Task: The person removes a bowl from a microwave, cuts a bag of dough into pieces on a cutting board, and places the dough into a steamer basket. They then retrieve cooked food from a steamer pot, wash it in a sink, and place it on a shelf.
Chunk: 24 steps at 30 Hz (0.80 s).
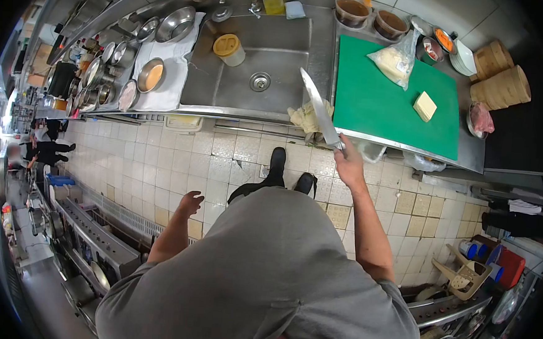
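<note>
My right hand [349, 165] is closed around the handle of a large kitchen knife [319, 107], its blade pointing up and to the left past the counter's front edge. Behind the blade, a crumpled cloth [306, 117] lies at that edge. My left hand [191, 202] hangs over the floor with its fingers apart, holding nothing. On the green cutting board [363, 94] rest a pale yellow block [424, 107], perhaps butter or cheese, and a clear plastic bag [393, 64] with whitish contents.
Left of the board is a steel sink [278, 58] holding a tub with a yellow lid [228, 47]. Steel bowls [176, 24] stand on a white cloth further left. Sauce containers [352, 11] and bamboo steamers [502, 84] line the back. Another person [45, 152] stands far left.
</note>
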Motion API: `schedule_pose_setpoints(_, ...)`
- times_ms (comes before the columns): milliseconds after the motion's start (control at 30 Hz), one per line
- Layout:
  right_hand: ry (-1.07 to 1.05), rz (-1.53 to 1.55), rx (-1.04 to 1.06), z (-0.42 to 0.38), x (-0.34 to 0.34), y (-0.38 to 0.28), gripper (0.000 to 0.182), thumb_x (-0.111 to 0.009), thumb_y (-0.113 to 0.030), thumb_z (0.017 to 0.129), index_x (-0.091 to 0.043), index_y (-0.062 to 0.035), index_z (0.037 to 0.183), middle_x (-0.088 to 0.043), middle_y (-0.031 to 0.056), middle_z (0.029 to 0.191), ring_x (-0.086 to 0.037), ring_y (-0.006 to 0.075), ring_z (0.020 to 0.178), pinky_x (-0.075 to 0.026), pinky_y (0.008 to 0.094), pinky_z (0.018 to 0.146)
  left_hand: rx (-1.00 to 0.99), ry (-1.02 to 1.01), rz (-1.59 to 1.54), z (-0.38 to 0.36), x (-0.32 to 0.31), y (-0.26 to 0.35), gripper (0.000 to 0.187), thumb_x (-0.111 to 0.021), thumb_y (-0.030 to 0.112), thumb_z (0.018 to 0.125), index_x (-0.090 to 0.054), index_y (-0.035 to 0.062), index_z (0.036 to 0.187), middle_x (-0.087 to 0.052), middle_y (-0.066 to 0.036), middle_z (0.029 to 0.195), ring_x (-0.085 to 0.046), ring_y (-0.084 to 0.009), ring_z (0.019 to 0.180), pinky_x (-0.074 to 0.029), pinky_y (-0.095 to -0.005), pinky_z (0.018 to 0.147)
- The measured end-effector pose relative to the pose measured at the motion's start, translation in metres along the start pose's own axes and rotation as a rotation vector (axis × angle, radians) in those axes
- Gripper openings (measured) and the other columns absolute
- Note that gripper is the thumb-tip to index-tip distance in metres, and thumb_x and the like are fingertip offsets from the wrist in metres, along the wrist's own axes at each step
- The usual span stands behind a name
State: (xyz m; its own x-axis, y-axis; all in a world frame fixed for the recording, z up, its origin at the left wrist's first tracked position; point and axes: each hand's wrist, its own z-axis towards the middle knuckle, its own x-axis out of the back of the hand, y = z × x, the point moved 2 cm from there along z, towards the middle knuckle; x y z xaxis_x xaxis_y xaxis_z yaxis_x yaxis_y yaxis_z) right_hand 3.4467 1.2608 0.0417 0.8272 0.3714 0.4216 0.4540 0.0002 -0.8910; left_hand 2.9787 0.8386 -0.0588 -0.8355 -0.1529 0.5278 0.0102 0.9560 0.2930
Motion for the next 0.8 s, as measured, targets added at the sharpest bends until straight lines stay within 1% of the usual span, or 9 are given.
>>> schedule_pose_setpoints(33, -0.003, 0.002, 0.001, 0.005, -0.009, 0.003, 0.053, -0.066, -0.013, 0.096, -0.056, -0.0136, 0.148, -0.064, 0.0076, 0.080, -0.064, 0.0180, 0.069, -0.055, 0.0355, 0.064, 0.002, 0.003, -0.001, -0.002, 0.000, 0.002, 0.051, -0.073, 0.029, 0.095, -0.060, 0.0128, 0.142, -0.072, -0.011, 0.091, -0.069, -0.0194, 0.075, -0.052, -0.0336, 0.051)
schedule_pose_setpoints(100, 0.093, -0.397, 0.459, 0.008, -0.029, -0.006, 0.054, -0.066, -0.009, 0.090, -0.060, -0.0157, 0.144, -0.068, 0.0160, 0.092, -0.069, 0.0291, 0.080, -0.057, 0.0421, 0.072, -0.016, -0.007, 0.044, -0.005, -0.002, 0.007, 0.050, -0.073, 0.029, 0.095, -0.060, 0.0128, 0.141, -0.071, -0.010, 0.088, -0.069, -0.0187, 0.074, -0.050, -0.0320, 0.048)
schedule_pose_setpoints(133, 0.002, -0.448, 0.299, 0.003, -0.036, -0.023, 0.058, -0.066, -0.005, 0.085, -0.062, -0.0194, 0.141, -0.065, 0.0192, 0.102, -0.068, 0.0355, 0.090, -0.057, 0.0461, 0.079, -0.017, -0.007, 0.045, -0.003, -0.002, 0.008, 0.050, -0.073, 0.029, 0.095, -0.060, 0.0128, 0.141, -0.071, -0.010, 0.088, -0.069, -0.0187, 0.074, -0.050, -0.0320, 0.048)
schedule_pose_setpoints(233, 0.055, -0.717, 0.408, 0.001, -0.062, -0.010, 0.057, -0.065, -0.004, 0.085, -0.064, -0.0225, 0.138, -0.060, 0.0146, 0.097, -0.066, 0.0331, 0.089, -0.057, 0.0447, 0.079, -0.037, -0.019, 0.054, 0.000, -0.004, 0.019, 0.050, -0.073, 0.030, 0.095, -0.060, 0.0131, 0.141, -0.071, -0.010, 0.087, -0.070, -0.0188, 0.075, -0.051, -0.0320, 0.050)
schedule_pose_setpoints(300, 0.075, -0.743, 0.448, -0.017, -0.052, 0.005, 0.057, -0.063, -0.004, 0.085, -0.066, -0.0252, 0.138, -0.058, 0.0108, 0.097, -0.065, 0.0317, 0.089, -0.058, 0.0440, 0.076, -0.008, -0.067, 0.063, -0.006, -0.003, 0.030, 0.051, -0.066, 0.028, 0.098, -0.056, 0.0133, 0.146, -0.072, -0.008, 0.113, -0.068, -0.0219, 0.090, -0.055, -0.0397, 0.070)
schedule_pose_setpoints(400, 0.021, -0.743, 0.368, -0.056, -0.007, 0.043, 0.056, -0.064, -0.003, 0.083, -0.069, -0.0271, 0.134, -0.058, 0.0081, 0.094, -0.065, 0.0292, 0.084, -0.057, 0.0434, 0.070, -0.073, -0.049, -0.066, 0.016, 0.000, 0.014, 0.050, -0.071, 0.031, 0.096, -0.060, 0.0128, 0.141, -0.072, -0.012, 0.091, -0.070, -0.0200, 0.077, -0.051, -0.0317, 0.051)
schedule_pose_setpoints(533, 0.058, -0.745, 0.371, -0.109, 0.063, 0.074, 0.049, -0.068, -0.003, 0.082, -0.075, -0.0266, 0.124, -0.058, 0.0069, 0.089, -0.064, 0.0277, 0.075, -0.056, 0.0430, 0.065, -0.032, 0.022, -0.045, 0.007, 0.006, 0.003, 0.051, -0.072, 0.030, 0.096, -0.060, 0.0124, 0.142, -0.072, -0.013, 0.092, -0.070, -0.0203, 0.076, -0.051, -0.0319, 0.051)
schedule_pose_setpoints(733, 0.226, -0.456, 0.489, -0.094, 0.059, 0.045, 0.045, -0.071, -0.001, 0.085, -0.071, -0.0177, 0.126, -0.067, 0.0100, 0.087, -0.064, 0.0244, 0.072, -0.054, 0.0390, 0.064, 0.007, -0.061, 0.106, 0.013, -0.007, -0.007, 0.050, -0.074, 0.030, 0.095, -0.061, 0.0108, 0.140, -0.068, -0.011, 0.077, -0.063, -0.0190, 0.063, -0.048, -0.0355, 0.045)
schedule_pose_setpoints(800, 0.212, 0.032, 0.151, -0.058, 0.016, 0.036, 0.032, -0.068, -0.007, 0.094, -0.065, -0.0092, 0.127, -0.069, 0.0093, 0.093, -0.064, 0.0185, 0.070, -0.052, 0.0350, 0.061, -0.058, -0.087, 0.164, 0.028, -0.015, 0.009, 0.049, -0.074, 0.029, 0.095, -0.061, 0.0104, 0.139, -0.068, -0.010, 0.076, -0.063, -0.0186, 0.062, -0.049, -0.0359, 0.047)
